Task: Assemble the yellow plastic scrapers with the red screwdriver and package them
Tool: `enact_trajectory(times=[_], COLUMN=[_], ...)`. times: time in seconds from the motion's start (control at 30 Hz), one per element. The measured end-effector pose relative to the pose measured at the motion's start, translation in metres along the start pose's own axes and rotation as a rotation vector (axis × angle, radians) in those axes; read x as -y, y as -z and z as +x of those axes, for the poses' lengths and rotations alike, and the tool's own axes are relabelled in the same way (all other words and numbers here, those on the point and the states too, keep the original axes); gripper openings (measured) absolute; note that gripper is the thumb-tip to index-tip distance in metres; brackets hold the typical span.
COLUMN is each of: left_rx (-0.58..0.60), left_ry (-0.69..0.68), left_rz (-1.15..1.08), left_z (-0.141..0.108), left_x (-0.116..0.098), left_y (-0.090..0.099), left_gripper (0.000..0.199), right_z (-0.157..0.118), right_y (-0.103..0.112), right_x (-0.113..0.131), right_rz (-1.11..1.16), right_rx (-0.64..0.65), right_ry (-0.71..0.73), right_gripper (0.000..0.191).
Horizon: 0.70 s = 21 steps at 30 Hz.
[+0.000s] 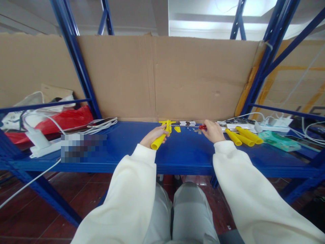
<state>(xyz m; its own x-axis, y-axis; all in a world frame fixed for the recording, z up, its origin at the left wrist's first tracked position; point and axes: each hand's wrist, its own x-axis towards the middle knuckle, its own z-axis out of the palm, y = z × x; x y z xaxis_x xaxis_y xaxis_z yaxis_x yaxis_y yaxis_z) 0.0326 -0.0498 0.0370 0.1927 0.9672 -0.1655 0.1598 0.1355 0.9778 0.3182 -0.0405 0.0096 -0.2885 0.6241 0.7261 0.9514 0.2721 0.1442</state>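
Note:
My left hand [154,135] is closed around a yellow plastic part with a tube-shaped handle [158,141], whose open end points down towards me. A red-handled screwdriver [202,127] is gripped in my right hand [213,131]. Its thin shaft runs left across the shelf, and the tip meets the upper part of the yellow piece. Just right of that piece lies a small yellow part [177,129] on the blue surface. Tiny loose bits [190,128], too small to name, lie near the screwdriver.
Several yellow tubes [243,139] rest at the right beside a green packet [279,140]. White power strips stand at the left [45,145] and right [275,127] with cables. A cardboard panel [193,78] closes the back; blue posts [78,64] frame the sides.

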Motion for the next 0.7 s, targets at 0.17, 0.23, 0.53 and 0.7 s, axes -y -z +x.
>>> enact_trajectory(times=[0.17, 0.23, 0.53, 0.7], left_rx=[0.006, 0.006, -0.008, 0.005], left_ry=[0.005, -0.009, -0.019, -0.026], left_rz=[0.016, 0.014, 0.036, 0.034], left_z=[0.003, 0.003, 0.001, 0.001], left_x=[0.001, 0.001, 0.001, 0.001], left_y=[0.0, -0.001, -0.004, -0.004], left_gripper=[0.068, 0.068, 0.072, 0.07], right_z=[0.0, 0.0, -0.002, -0.003], right_y=[-0.002, -0.002, -0.002, 0.001], right_x=[-0.002, -0.002, -0.012, -0.011], right_rz=[0.039, 0.054, 0.14, 0.187], right_rx=[0.019, 0.038, 0.038, 0.11], right_ry=[-0.03, -0.025, 0.052, 0.023], right_gripper=[0.007, 0.007, 0.01, 0.013])
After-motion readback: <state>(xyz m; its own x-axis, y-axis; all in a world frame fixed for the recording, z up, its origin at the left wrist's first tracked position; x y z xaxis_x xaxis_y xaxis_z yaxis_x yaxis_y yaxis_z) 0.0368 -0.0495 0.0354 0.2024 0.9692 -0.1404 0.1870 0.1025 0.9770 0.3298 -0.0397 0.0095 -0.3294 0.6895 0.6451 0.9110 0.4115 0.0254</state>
